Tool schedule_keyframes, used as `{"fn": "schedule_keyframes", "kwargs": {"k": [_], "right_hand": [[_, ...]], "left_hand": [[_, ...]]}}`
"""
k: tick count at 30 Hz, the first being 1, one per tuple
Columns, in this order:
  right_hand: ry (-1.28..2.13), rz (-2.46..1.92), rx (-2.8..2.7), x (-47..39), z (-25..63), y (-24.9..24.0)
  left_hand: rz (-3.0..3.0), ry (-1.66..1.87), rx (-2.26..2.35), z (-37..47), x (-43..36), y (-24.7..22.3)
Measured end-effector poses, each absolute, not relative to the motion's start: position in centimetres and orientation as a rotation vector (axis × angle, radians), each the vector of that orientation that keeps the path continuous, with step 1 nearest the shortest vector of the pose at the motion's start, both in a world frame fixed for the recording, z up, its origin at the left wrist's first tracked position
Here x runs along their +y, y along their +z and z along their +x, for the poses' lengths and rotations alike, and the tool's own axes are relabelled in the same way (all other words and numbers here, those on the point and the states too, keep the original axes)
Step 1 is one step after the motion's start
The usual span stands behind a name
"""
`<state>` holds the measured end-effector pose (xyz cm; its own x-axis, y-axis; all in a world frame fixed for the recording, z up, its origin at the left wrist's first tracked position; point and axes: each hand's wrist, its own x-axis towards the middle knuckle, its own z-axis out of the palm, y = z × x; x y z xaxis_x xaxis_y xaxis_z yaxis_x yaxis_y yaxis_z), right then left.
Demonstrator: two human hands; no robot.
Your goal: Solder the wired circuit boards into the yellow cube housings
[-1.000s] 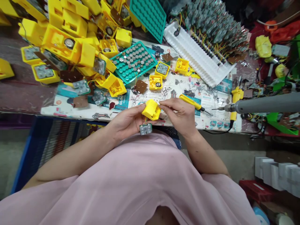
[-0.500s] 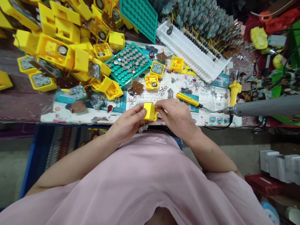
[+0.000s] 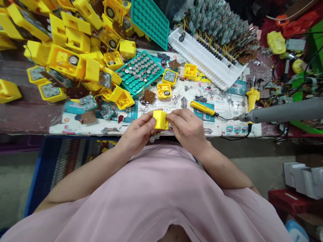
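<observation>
A small yellow plastic housing is pinched between the thumb and fingers of my left hand, at the table's front edge. Beneath it hangs a small grey part, partly hidden by the fingers. My right hand has its fingertips pressed together at the housing's right side; whatever they hold there is too small to make out. Just beyond the hands stand an open yellow housing with a round metal part and another with a grey circuit board. A yellow-handled screwdriver lies to the right.
Many yellow housings are heaped at the left. Behind sit a green tray of small round parts and a white foam tray beside piled circuit boards. A grey rod-shaped tool juts in from the right.
The view has shifted slightly, so the table's contents appear a little further right and lower. Both hands stay at the yellow housing, with the right fingers slightly changed in pose.
</observation>
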<state>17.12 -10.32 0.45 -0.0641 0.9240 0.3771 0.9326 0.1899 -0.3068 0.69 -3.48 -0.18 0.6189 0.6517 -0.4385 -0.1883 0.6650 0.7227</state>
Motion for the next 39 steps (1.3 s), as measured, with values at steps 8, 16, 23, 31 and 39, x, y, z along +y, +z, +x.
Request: {"fn": "schedule_keyframes", "kwargs": {"k": [8,16,23,31,39], "right_hand": [[-0.335,-1.667,-2.045,-10.9,16.9,0.1],[-0.012,-1.704,-1.976,-10.7,17.4,0.3],[0.271,-1.726,-2.195,-10.7,18.2,1.4],[0.286,-1.642,-2.006,-10.7,18.1,0.8],[0.689,-1.611,-1.863,-9.0,19.8,1.7]], "left_hand": [[0.596,0.519,0.758,0.6,-3.2,-0.4],[0.726,0.465,0.718,0.0,-3.2,-0.8],[1.148,0.312,0.681,-1.6,-2.3,-1.4],[1.054,0.3,0.632,-1.6,-1.9,-1.3],[0.509,0.353,0.71,-0.2,-1.8,-1.4]]}}
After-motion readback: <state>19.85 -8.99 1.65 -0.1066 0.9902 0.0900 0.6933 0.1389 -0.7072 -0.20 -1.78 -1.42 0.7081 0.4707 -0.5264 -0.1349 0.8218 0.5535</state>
